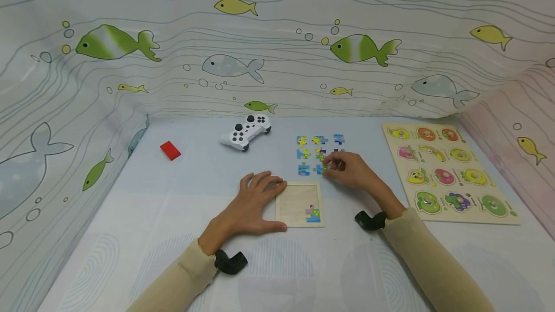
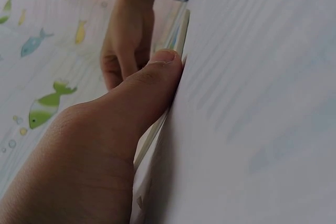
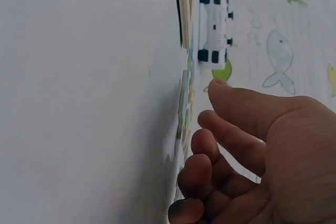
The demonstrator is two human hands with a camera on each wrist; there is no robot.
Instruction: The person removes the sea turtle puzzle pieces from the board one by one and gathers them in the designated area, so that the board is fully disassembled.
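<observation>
My left hand (image 1: 256,204) grips the left side of a small wooden puzzle tray (image 1: 284,224), the thumb at its near edge and the fingers at its far edge. In the tray's near right corner sits a joined bit of colourful jigsaw (image 1: 313,215). Beyond the tray lie several loose jigsaw pieces (image 1: 303,170) in rows. My right hand (image 1: 349,170) hovers low by the right part of these rows, partly hiding some. In the right wrist view its fingers (image 3: 205,142) are loosely bent, with a gap to the thumb and nothing between them.
A white game controller (image 1: 247,131) lies at the back, with a red block (image 1: 170,150) to its left. A large wooden fruit puzzle board (image 1: 451,172) lies on the right, near my right forearm. Fish-printed sheeting (image 1: 295,37) rises behind and beside the table.
</observation>
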